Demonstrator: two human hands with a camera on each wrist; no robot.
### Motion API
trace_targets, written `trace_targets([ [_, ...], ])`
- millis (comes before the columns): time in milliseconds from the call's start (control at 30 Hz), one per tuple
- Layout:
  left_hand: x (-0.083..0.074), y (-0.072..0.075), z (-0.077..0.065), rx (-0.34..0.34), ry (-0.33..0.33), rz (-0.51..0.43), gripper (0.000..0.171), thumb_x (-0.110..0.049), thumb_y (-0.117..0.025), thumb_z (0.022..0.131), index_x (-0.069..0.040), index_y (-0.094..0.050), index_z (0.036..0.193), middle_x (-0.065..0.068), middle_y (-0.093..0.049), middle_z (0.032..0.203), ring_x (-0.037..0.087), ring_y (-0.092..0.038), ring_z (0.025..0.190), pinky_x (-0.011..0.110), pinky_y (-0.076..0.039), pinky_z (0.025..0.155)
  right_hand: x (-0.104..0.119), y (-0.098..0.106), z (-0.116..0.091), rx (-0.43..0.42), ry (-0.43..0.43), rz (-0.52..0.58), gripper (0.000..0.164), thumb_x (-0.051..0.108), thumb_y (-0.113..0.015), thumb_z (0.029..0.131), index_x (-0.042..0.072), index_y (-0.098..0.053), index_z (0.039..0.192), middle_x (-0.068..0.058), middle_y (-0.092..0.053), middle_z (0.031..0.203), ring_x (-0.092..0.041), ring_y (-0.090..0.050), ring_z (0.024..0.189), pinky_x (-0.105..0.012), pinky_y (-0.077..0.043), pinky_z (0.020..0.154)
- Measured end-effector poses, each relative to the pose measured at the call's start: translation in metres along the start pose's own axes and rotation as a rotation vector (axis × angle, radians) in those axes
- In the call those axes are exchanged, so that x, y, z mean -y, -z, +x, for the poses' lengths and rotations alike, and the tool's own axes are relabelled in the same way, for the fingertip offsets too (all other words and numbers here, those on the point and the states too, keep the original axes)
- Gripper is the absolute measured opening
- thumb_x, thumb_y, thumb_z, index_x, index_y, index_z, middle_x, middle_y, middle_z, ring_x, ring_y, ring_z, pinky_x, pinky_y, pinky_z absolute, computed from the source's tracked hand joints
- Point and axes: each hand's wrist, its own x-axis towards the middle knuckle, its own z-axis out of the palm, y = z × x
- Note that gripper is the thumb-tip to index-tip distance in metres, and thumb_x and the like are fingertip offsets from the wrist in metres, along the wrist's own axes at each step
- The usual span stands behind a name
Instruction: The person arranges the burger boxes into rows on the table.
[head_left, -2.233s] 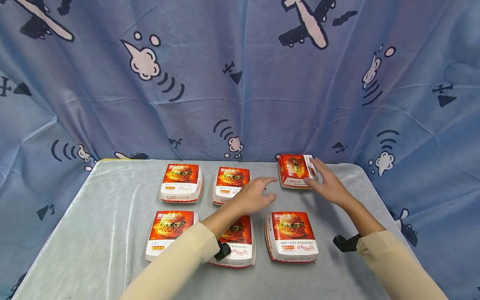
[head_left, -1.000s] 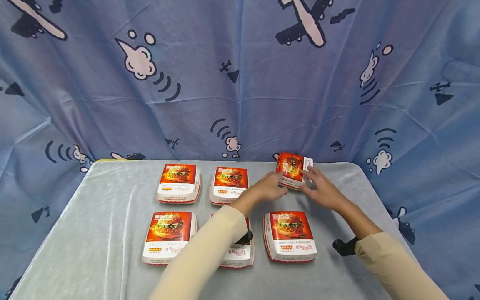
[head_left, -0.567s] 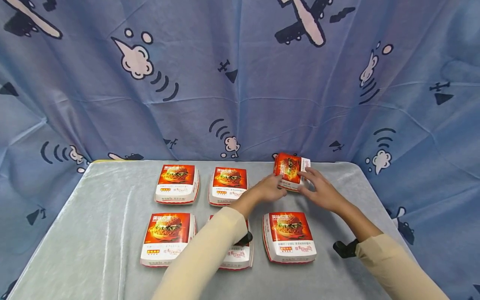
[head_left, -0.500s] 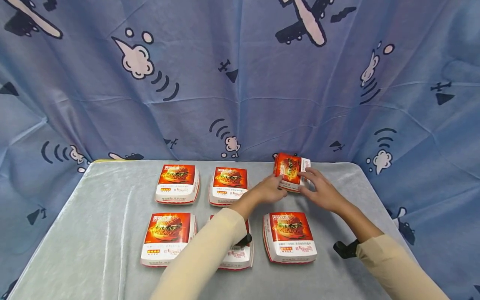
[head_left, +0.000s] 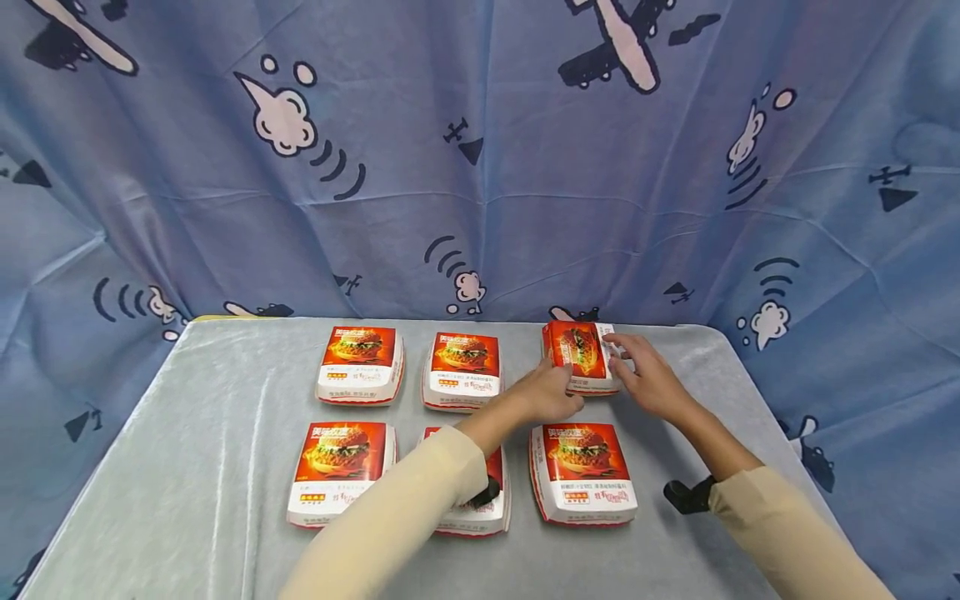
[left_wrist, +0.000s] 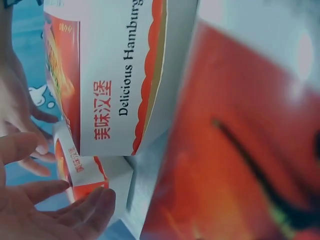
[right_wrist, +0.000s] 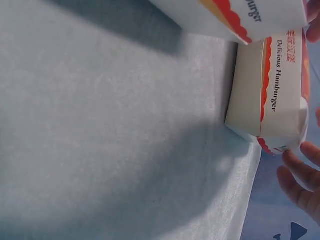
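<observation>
A red-and-white burger box with a hamburger picture sits at the table's back right, its print turned sideways from the others. My left hand is at its front left corner, fingers extended against it; the left wrist view shows these fingers at the printed side of the box. My right hand is on its right side, fingertips at the edge. In the right wrist view, straight fingertips meet a corner of the box. Neither hand is curled around the box.
Several similar burger boxes stand in two rows: back left, back middle, front left, front middle, partly under my left sleeve, and front right. A blue patterned curtain hangs behind the grey cloth-covered table.
My left hand has come from the middle to the back right box. That box has turned from a slant to nearly square with its row and slid slightly toward me, both hands following.
</observation>
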Motion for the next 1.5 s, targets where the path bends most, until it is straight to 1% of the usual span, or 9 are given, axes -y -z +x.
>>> trace_targets([
  [233,0.0,-0.001,-0.005,0.002,0.002,0.017,0.058,-0.033,-0.059,0.097,-0.006,-0.048,0.147,0.015,-0.039,0.155,0.025,-0.034,0.144,0.034,-0.035,0.112,-0.005,0.004,0.006,-0.018,-0.012,0.015,0.06,0.006,-0.053,0.1,-0.007,-0.027,0.152,-0.036,-0.03,0.149,-0.048,-0.057,0.106,-0.06,-0.05,0.086],
  [400,0.001,-0.001,-0.005,0.0,0.027,0.029,0.057,-0.034,-0.059,0.097,-0.009,-0.049,0.147,0.013,-0.038,0.156,0.025,-0.034,0.144,0.035,-0.033,0.113,-0.009,0.007,0.012,0.035,-0.075,0.02,0.07,0.007,-0.057,0.098,-0.007,-0.019,0.155,-0.037,-0.022,0.154,-0.05,-0.055,0.111,-0.059,-0.05,0.087],
  [567,0.002,-0.001,-0.005,0.009,0.047,0.034,0.059,-0.035,-0.057,0.098,-0.011,-0.045,0.15,0.012,-0.037,0.157,0.026,-0.035,0.144,0.039,-0.032,0.114,-0.014,0.01,0.016,0.095,-0.083,0.074,0.071,0.01,-0.058,0.096,-0.007,-0.022,0.154,-0.035,-0.021,0.156,-0.053,-0.035,0.134,-0.067,-0.033,0.103],
  [667,0.002,0.0,-0.007,0.009,0.063,0.024,0.06,-0.034,-0.058,0.097,-0.013,-0.043,0.151,0.012,-0.037,0.156,0.028,-0.038,0.141,0.041,-0.035,0.112,-0.016,0.011,0.015,0.114,-0.053,0.125,0.068,0.012,-0.056,0.094,-0.008,-0.027,0.152,-0.034,-0.027,0.154,-0.053,-0.026,0.14,-0.071,-0.025,0.106],
  [767,0.003,0.001,-0.008,0.001,0.077,0.014,0.062,-0.034,-0.059,0.096,-0.013,-0.042,0.152,0.013,-0.039,0.154,0.028,-0.044,0.136,0.041,-0.038,0.109,-0.017,0.011,0.014,0.134,-0.038,0.148,0.066,0.013,-0.058,0.094,-0.01,-0.032,0.149,-0.035,-0.035,0.149,-0.054,-0.034,0.135,-0.071,-0.03,0.103],
  [933,0.006,0.001,-0.007,-0.03,0.09,0.027,0.062,-0.034,-0.059,0.096,-0.012,-0.042,0.152,0.014,-0.046,0.145,0.03,-0.054,0.124,0.04,-0.044,0.103,-0.018,0.012,0.011,0.144,-0.062,0.103,0.069,0.017,-0.068,0.092,-0.012,-0.037,0.146,-0.034,-0.045,0.141,-0.05,-0.048,0.123,-0.064,-0.042,0.097],
  [1133,0.009,0.0,-0.006,-0.052,0.087,0.003,0.066,-0.031,-0.059,0.095,-0.009,-0.036,0.154,0.015,-0.044,0.147,0.033,-0.051,0.127,0.042,-0.041,0.106,-0.017,0.009,0.005,0.142,-0.078,0.078,0.069,0.024,-0.073,0.091,-0.012,-0.043,0.142,-0.03,-0.055,0.129,-0.043,-0.055,0.112,-0.055,-0.048,0.089],
  [1367,0.005,-0.004,-0.005,-0.031,0.094,0.02,0.065,-0.028,-0.059,0.093,-0.025,-0.038,0.155,0.025,-0.027,0.157,0.033,-0.054,0.123,0.042,-0.046,0.098,-0.016,0.002,-0.002,0.15,-0.12,0.129,0.072,0.032,-0.072,0.092,-0.007,-0.039,0.142,-0.03,-0.048,0.138,-0.049,-0.046,0.126,-0.062,-0.043,0.098],
  [1500,0.002,-0.005,-0.007,-0.043,0.096,0.041,0.063,-0.025,-0.058,0.093,-0.025,-0.041,0.154,0.029,-0.025,0.157,0.032,-0.054,0.124,0.041,-0.047,0.097,-0.015,0.0,-0.004,0.175,-0.107,0.135,0.075,0.033,-0.068,0.094,-0.003,-0.033,0.149,-0.031,-0.046,0.14,-0.05,-0.048,0.124,-0.061,-0.045,0.095],
])
